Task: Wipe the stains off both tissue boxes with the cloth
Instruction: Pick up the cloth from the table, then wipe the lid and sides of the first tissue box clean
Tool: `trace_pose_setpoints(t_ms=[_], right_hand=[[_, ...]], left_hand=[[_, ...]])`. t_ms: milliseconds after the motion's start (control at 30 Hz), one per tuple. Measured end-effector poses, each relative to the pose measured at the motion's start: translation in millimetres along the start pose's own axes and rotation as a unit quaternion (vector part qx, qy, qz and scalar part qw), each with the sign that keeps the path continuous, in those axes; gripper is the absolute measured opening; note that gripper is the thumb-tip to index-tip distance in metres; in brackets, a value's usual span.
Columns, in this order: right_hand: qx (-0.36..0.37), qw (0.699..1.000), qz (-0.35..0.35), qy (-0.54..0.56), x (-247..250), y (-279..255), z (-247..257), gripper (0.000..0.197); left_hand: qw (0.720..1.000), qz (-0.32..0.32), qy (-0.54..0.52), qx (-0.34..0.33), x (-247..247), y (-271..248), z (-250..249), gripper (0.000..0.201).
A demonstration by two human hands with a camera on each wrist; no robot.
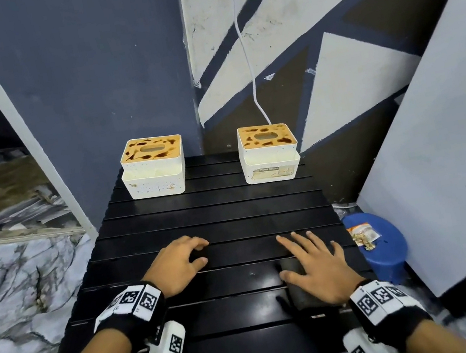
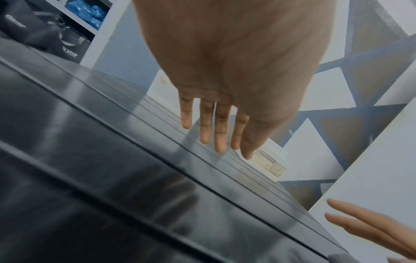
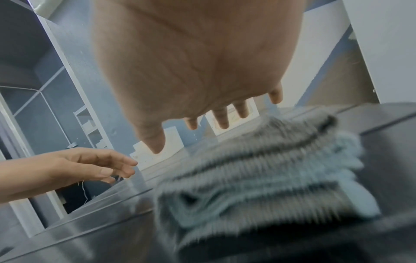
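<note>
Two white tissue boxes with wooden lids stand at the far end of a black slatted table point(image 1: 216, 210). The left box point(image 1: 153, 167) and the right box point(image 1: 268, 153) both carry dark brown stains on their lids. A folded grey cloth point(image 1: 300, 292) lies on the table near its front right. My right hand point(image 1: 289, 255) is spread over the cloth with straight fingers; in the right wrist view the cloth point(image 3: 270, 169) sits just under the palm, ungripped. My left hand point(image 1: 198, 252) hovers over the table's middle, fingers loosely curled and holding nothing.
A blue plastic stool point(image 1: 378, 247) with a snack packet on it stands right of the table. A white board point(image 1: 437, 140) leans at the right. Painted walls rise directly behind the boxes, with a white cable point(image 1: 246, 49) hanging down. Marble floor lies to the left.
</note>
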State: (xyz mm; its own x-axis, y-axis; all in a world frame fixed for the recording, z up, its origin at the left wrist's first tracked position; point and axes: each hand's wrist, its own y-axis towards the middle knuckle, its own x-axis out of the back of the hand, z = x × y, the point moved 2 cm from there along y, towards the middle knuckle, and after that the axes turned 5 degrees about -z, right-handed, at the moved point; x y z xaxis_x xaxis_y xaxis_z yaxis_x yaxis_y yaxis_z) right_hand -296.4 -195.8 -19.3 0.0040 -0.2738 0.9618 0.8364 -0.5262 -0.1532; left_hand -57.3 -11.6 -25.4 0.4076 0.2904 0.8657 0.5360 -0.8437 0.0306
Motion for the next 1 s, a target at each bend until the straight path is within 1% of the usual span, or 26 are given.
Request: trace_pose_setpoints(t_ms=[200,300,433,567,733,833,1000], right_hand=[[-0.02,0.999,-0.018,0.018,32.3,45.6,-9.9,0.068],[-0.041,0.998,-0.037,0.031,46.6,72.4,-20.3,0.068],[-0.075,0.992,-0.081,0.056,64.3,110.6,-40.2,0.07],[-0.104,0.982,-0.117,0.104,81.7,144.6,-58.5,0.073],[-0.092,0.963,-0.157,0.197,100.9,182.2,-71.3,0.072],[-0.097,0.953,-0.154,0.242,108.3,202.2,-73.4,0.073],[-0.113,0.949,-0.124,0.268,102.8,229.0,-83.0,0.08]], left_hand=[[1.0,0.004,0.008,-0.019,6.9,40.9,-36.4,0.057],[1.0,0.001,-0.012,-0.005,5.7,66.6,-48.2,0.063],[0.999,-0.011,-0.045,0.015,3.8,107.8,-57.5,0.072],[0.997,-0.022,-0.069,0.03,4.9,148.4,-64.7,0.076],[0.994,-0.023,-0.099,0.036,2.2,191.8,-72.9,0.083],[0.993,-0.013,-0.114,0.036,-0.8,211.0,-77.6,0.086],[0.989,-0.006,-0.143,0.026,-10.0,231.8,-80.0,0.088]])
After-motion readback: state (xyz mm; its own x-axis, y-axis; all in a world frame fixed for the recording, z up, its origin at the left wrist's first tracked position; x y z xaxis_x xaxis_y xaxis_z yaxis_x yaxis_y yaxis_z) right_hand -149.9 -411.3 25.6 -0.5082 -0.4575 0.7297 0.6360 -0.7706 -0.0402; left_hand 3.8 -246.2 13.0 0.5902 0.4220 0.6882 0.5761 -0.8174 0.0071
